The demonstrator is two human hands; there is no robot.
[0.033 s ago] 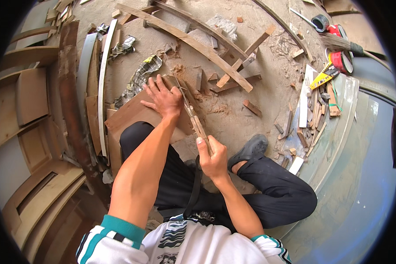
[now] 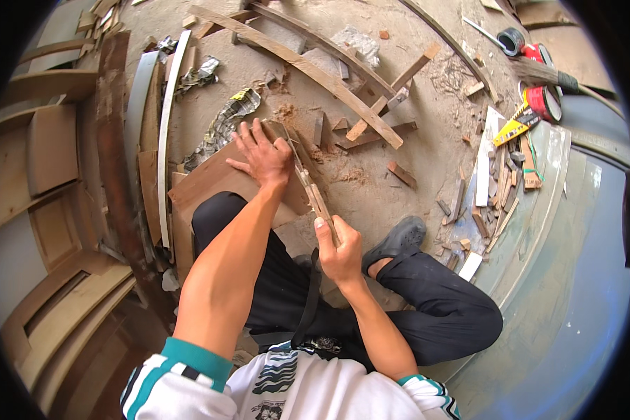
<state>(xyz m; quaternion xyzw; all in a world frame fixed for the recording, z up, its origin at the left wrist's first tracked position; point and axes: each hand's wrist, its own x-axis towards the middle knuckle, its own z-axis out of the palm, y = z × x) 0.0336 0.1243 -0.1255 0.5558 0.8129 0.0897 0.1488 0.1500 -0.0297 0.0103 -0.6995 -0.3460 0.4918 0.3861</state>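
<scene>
My left hand (image 2: 264, 157) lies flat on a brown wooden board (image 2: 206, 180), fingers spread, pressing near its right edge. My right hand (image 2: 340, 253) is closed round the wooden handle of a handsaw (image 2: 318, 199). The saw's thin blade shows almost edge-on and runs away from me along the right edge of the board, close beside my left thumb. How deep it sits in the wood cannot be made out. Sawdust (image 2: 285, 112) lies on the floor past the board's far end. The board rests by my bent left knee.
Long wooden strips (image 2: 315, 66) lie crossed ahead. Wood offcuts (image 2: 500, 185) are heaped at right, near a yellow-and-black packet (image 2: 514, 128), a red tin (image 2: 543, 103) and a brush (image 2: 546, 72). Crumpled foil-like wrapping (image 2: 225, 119) lies beyond the board. Wooden panels (image 2: 52, 150) stand at left.
The whole view has shifted very slightly. Both hands, the saw and the board keep almost the same places.
</scene>
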